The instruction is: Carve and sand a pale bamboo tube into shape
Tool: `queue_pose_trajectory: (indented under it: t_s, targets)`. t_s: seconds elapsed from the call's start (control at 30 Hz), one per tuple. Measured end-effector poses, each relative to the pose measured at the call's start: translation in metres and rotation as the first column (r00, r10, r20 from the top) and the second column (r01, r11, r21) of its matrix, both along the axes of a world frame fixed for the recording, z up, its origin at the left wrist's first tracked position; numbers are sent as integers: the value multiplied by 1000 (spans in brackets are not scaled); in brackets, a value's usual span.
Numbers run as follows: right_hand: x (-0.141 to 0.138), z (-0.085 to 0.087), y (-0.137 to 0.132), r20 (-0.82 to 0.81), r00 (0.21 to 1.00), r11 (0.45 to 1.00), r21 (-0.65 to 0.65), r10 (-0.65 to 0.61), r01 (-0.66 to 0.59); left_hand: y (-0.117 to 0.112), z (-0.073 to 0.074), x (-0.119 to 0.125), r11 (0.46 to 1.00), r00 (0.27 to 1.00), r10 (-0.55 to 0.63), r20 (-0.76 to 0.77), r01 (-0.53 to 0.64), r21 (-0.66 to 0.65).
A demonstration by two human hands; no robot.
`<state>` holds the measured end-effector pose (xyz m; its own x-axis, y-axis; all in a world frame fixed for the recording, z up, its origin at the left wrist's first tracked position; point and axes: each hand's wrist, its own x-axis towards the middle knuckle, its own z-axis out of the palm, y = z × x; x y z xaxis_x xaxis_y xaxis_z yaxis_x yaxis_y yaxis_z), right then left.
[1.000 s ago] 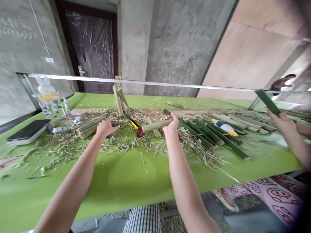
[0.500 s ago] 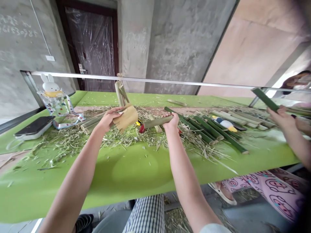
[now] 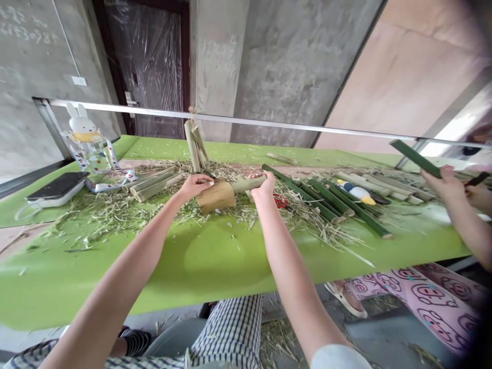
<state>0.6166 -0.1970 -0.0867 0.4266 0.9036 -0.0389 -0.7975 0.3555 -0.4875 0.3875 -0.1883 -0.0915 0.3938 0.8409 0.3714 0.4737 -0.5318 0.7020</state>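
My left hand (image 3: pixel 198 185) grips a curled tan sheet of sandpaper (image 3: pixel 216 196) by its upper edge, its fingers closed. The sheet is bent over the left end of a short, pale, peeled bamboo piece (image 3: pixel 246 183) and hides that end. My right hand (image 3: pixel 264 185) is wrapped round the right end of the same bamboo piece, which lies roughly level above the shavings (image 3: pixel 180 212). Just right of my right hand, something with red handles (image 3: pixel 281 201) lies among the shavings.
Peeled bamboo pieces (image 3: pixel 156 185) lie left, and tied ones (image 3: pixel 192 146) stand behind. Green bamboo lengths (image 3: pixel 332 197) and a bird-shaped toy (image 3: pixel 355 191) lie right. A phone (image 3: pixel 57 187) and rabbit-topped bottle (image 3: pixel 90 146) stand left. Another person's hand (image 3: pixel 442 184) holds green bamboo at the right.
My left hand has moved right and brought the sandpaper over the bamboo's left end. My right hand has shifted slightly left and up. The red end seen by the bamboo is now covered.
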Motion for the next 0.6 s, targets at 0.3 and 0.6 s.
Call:
queue_pose_trajectory:
  t_s: [0.3, 0.6]
  targets:
    - [-6, -6, 4, -11, 996, 987, -134, -87, 85, -12, -8, 11, 954, 842, 192, -505, -39, 297]
    - [-19, 3, -4, 6, 999, 994, -95, -51, 52, -19, -12, 24, 957, 838, 178, -515, -25, 290]
